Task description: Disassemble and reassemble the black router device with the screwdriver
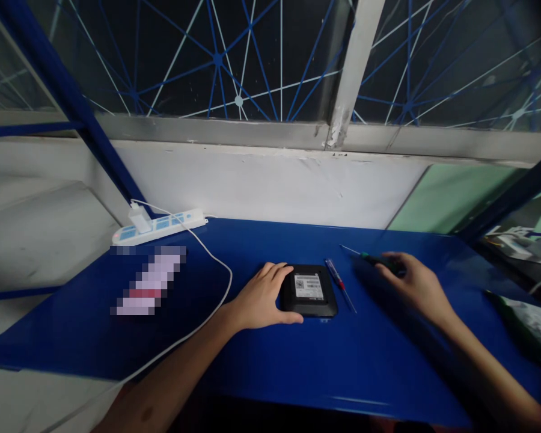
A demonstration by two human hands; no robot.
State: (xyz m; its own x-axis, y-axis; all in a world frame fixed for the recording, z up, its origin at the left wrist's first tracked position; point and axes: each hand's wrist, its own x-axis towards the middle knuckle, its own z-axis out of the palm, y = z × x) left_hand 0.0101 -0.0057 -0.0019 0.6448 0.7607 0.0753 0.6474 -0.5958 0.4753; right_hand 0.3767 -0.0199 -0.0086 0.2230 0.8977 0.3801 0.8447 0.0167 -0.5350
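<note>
A flat black square device (pixel 310 290) with rounded corners and a white printed label with a square code lies on the blue table. Along its left side my left hand (pixel 262 297) grips it, fingers on the far edge and thumb at the near edge. My right hand (pixel 412 281) is closed around the dark green handle of a screwdriver (pixel 365 256), whose thin shaft points left and away from me. Between the two hands, a smaller screwdriver (pixel 336 276) with a clear and red handle lies just right of the device, its tip towards me.
A white power strip (pixel 162 225) with a plugged-in charger (pixel 139 218) sits at the back left. Its white cable (pixel 228 270) loops across the table and passes by my left forearm. A blurred-out pinkish object (pixel 151 282) lies at left, a green-and-silver packet (pixel 529 325) at right.
</note>
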